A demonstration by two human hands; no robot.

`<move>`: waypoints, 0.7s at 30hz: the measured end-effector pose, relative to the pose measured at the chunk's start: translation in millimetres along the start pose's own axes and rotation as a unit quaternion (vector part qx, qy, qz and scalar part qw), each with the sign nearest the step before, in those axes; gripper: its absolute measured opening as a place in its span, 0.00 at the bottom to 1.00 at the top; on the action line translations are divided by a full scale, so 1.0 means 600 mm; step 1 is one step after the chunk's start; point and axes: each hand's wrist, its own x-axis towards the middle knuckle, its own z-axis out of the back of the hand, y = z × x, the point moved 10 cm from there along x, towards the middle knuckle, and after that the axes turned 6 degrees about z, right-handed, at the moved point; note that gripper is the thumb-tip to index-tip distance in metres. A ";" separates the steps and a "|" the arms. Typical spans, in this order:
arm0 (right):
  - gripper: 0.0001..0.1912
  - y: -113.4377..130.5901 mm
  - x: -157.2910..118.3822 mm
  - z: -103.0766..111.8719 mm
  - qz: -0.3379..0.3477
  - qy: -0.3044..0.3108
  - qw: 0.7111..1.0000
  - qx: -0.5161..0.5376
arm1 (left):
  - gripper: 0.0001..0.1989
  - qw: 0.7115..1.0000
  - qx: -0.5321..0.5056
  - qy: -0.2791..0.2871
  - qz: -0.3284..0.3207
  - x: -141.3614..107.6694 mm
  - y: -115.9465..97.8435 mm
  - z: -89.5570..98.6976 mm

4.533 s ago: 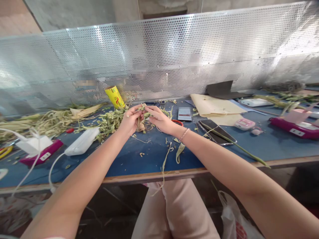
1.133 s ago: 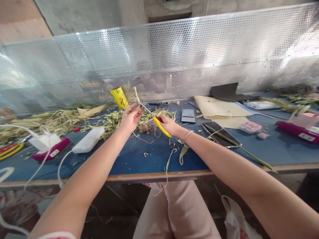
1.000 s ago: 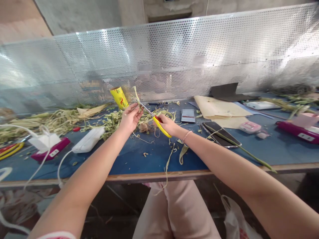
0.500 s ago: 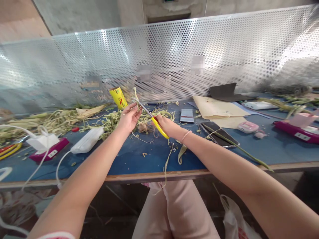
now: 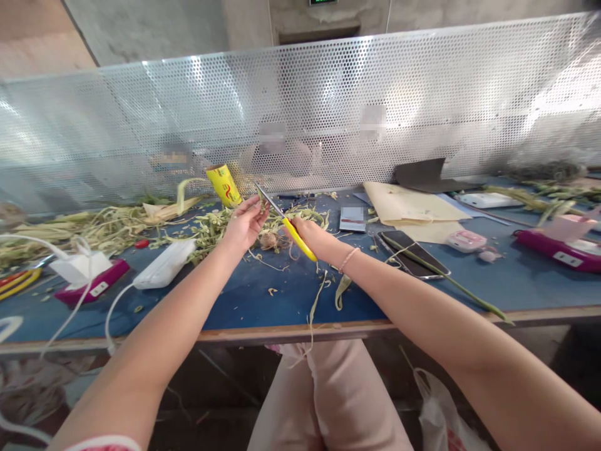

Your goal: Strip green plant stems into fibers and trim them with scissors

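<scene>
My right hand (image 5: 307, 237) is closed around the yellow handles of a pair of scissors (image 5: 297, 239), whose blades point up and left. The blade tips reach just above the fingers of my left hand (image 5: 248, 220). Those fingers are pinched on a pale green plant strip (image 5: 261, 202), mostly hidden by them. Left of the yellow tube (image 5: 224, 186), a loose curled strip (image 5: 184, 193) appears in the air, touching neither hand. Dried plant scraps (image 5: 206, 228) lie beneath and around both hands.
A white power bank (image 5: 164, 264) and a purple power strip (image 5: 91, 282) with cables are at left. To the right lie a phone (image 5: 416, 254), a long green stem (image 5: 451, 275), a pink case (image 5: 467, 240) and brown paper (image 5: 413, 203). A perforated metal screen (image 5: 323, 113) runs behind.
The pale strip that stood up at the scissor tips is now apart from them, off to the left near the yellow tube. The scissor blades have closed slightly; both hands have barely moved.
</scene>
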 end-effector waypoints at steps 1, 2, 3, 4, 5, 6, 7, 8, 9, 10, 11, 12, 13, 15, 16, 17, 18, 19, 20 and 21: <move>0.14 0.000 0.000 0.001 -0.010 -0.001 1.000 0.007 | 0.09 1.000 0.004 0.000 0.000 0.000 0.001 0.000; 0.14 0.000 -0.001 0.002 -0.019 -0.002 1.000 0.012 | 0.09 1.000 0.006 0.000 -0.003 0.000 0.000 0.000; 0.14 -0.002 -0.002 0.003 -0.028 -0.005 0.999 0.017 | 0.09 1.000 0.006 -0.003 -0.006 0.000 0.000 0.001; 0.13 -0.004 -0.002 0.004 -0.036 -0.008 0.999 0.020 | 0.09 1.000 0.005 -0.007 -0.007 0.000 -0.001 0.003; 0.13 -0.008 -0.003 0.004 -0.043 -0.011 0.999 0.021 | 0.09 1.000 0.004 -0.012 -0.007 0.000 -0.001 0.005; 0.14 -0.012 -0.004 0.005 -0.049 -0.012 0.998 0.020 | 0.09 1.000 0.004 -0.015 -0.005 0.000 -0.001 0.007; 0.14 -0.017 -0.004 0.005 -0.057 -0.014 0.998 0.019 | 0.09 1.000 0.006 -0.017 -0.002 0.001 -0.001 0.008; 0.14 -0.024 -0.005 0.005 -0.065 -0.015 0.998 0.017 | 0.08 1.000 0.010 -0.017 0.001 0.001 0.000 0.008; 0.13 -0.031 -0.005 0.005 -0.073 -0.016 0.997 0.016 | 0.07 1.000 0.013 -0.015 0.004 0.001 0.000 0.008; 0.13 -0.038 -0.005 0.005 -0.081 -0.018 0.996 0.017 | 0.07 1.000 0.016 -0.015 0.006 0.001 0.001 0.009; 0.13 -0.043 -0.005 0.005 -0.086 -0.021 0.996 0.019 | 0.07 1.000 0.018 -0.017 0.008 0.001 0.001 0.010; 0.13 -0.048 -0.005 0.006 -0.089 -0.024 0.996 0.020 | 0.06 1.000 0.018 -0.022 0.010 0.001 0.001 0.013; 0.13 -0.051 -0.005 0.007 -0.089 -0.028 0.995 0.021 | 0.06 0.999 0.019 -0.028 0.013 0.001 0.000 0.015; 0.13 -0.054 -0.004 0.009 -0.088 -0.033 0.995 0.020 | 0.06 0.999 0.019 -0.044 0.017 0.001 -0.001 0.021; 0.13 -0.054 -0.005 0.010 -0.088 -0.032 0.995 0.018 | 0.06 0.998 0.018 -0.051 0.017 0.002 -0.002 0.024; 0.14 -0.054 -0.005 0.011 -0.088 -0.029 0.996 0.016 | 0.07 0.998 0.016 -0.059 0.016 0.002 -0.004 0.026; 0.16 -0.054 -0.006 0.010 -0.089 -0.024 0.996 0.013 | 0.07 0.998 0.014 -0.066 0.013 0.003 -0.007 0.029; 0.17 -0.053 -0.007 0.009 -0.089 -0.017 0.996 0.011 | 0.07 0.997 0.010 -0.074 0.009 0.004 -0.009 0.032; 0.19 -0.052 -0.009 0.009 -0.090 -0.011 0.996 0.009 | 0.08 0.997 0.007 -0.081 0.005 0.005 -0.012 0.036; 0.21 -0.052 -0.010 0.008 -0.091 -0.005 0.996 0.008 | 0.09 0.996 0.004 -0.087 0.000 0.007 -0.014 0.039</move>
